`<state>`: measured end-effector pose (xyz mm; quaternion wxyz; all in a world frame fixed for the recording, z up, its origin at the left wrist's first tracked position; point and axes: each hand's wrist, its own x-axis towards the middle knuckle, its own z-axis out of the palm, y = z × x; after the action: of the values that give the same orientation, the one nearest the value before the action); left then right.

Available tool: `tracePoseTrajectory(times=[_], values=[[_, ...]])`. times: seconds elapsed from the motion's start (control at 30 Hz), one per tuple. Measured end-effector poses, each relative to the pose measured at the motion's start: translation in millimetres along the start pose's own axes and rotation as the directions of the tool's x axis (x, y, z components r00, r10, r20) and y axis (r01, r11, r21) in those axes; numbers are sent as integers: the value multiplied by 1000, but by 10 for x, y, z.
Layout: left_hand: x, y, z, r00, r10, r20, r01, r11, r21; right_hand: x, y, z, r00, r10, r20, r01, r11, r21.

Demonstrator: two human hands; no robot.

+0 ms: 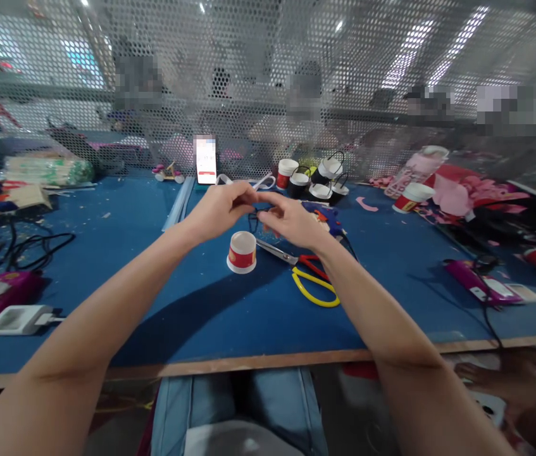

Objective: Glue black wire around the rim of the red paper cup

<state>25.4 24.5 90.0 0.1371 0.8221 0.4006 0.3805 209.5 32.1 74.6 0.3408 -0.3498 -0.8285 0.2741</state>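
Note:
My left hand (223, 209) and my right hand (291, 220) meet above the table, fingertips bent and pressed together. A narrow white strip (266, 182) curls out behind them and seems pinched between the fingers; the held part is hidden. Just below my hands, a paper cup (242, 253) with a red band stands upside down. Scissors (312, 285) with one red and one yellow handle lie under my right forearm, blades toward the cup. Some thin dark loops (253, 220) show below my fingertips.
A lit phone (205, 159) leans against the perforated metal screen (249, 82). Several cups with black handles (328, 171) stand behind my right hand. Pale blue strips (180, 202) lie at left. Purple power strips (481, 283) with cords sit at both sides, and pink scraps (462, 190) lie at right.

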Motion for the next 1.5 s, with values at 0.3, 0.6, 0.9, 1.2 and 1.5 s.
tracePoseTrajectory(times=[0.3,0.6,0.9,1.2,1.5], values=[[-287,-16,59,999,-13,51,2,976,217,-247,71,107,996,-16,-83,6,993,-114],[-691,-139,186,993,61,99,-78,981,179,-475,46,312,999,-53,-7,50,965,-259],[-910,-293,358,991,130,-19,-127,985,113,-547,102,425,997,-82,11,82,956,-281],[-923,-312,442,997,51,-58,-46,996,78,-553,169,450,995,-72,-65,56,974,-221],[-936,-337,494,996,-34,-80,32,999,-16,-556,183,494,997,-39,-62,28,984,-175]])
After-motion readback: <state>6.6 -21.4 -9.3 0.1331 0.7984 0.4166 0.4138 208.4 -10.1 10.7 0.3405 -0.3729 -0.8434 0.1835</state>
